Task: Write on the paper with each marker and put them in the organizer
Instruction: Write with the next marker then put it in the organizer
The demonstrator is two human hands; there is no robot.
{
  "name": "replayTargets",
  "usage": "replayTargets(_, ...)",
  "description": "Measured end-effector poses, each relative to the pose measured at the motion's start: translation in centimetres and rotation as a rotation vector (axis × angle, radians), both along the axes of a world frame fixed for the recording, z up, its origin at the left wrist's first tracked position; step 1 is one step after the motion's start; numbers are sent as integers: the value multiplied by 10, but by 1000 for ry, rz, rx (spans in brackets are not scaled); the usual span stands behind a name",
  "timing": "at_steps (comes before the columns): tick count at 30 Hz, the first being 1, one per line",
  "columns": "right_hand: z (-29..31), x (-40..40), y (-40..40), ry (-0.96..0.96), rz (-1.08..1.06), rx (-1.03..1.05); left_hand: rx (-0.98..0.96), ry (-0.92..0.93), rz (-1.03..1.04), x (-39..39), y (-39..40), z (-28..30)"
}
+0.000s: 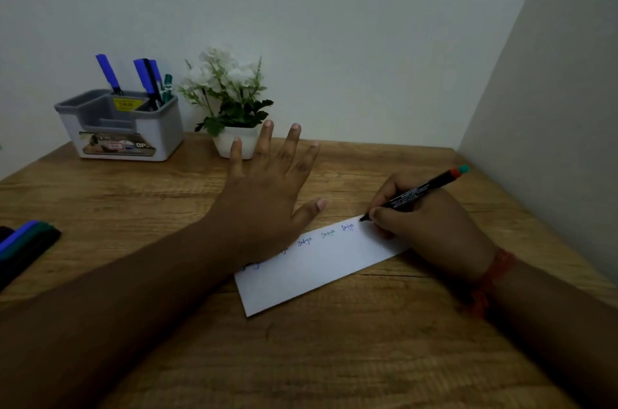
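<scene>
Right hand (431,224) gripped the marker (418,194), tip at the paper's (317,271) far end; left hand (267,194), fingers spread, pinned the light, slippery sheet; stiff marker, best held low.

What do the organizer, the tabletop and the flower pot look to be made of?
Organizer: seemingly moulded plastic, grey and white, matte, with rounded corners and stickers. Tabletop: wood or wood-look laminate, with brown grain lines and low sheen; which one is unclear. Flower pot: smooth and white, ceramic or plastic, unclear which.
</scene>
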State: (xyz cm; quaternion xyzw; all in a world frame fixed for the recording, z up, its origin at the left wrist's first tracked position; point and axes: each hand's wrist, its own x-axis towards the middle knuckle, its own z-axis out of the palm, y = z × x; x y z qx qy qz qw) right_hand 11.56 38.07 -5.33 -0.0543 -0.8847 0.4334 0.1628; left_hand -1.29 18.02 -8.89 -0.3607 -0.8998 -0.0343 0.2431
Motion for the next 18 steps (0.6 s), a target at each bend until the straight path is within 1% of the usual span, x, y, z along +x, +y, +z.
replayTargets(6, -3, -3, 3, -23, -40, -8, -7, -29, 6, -2, -1, -1)
replayTargets(10, -3, -4, 3, -48, -67, 36, -15, -43, 15, -3, 0, -2)
replayTargets(18, -2, -1, 1, -59, -76, 51, -23, -52, 19, -2, 0, -2)
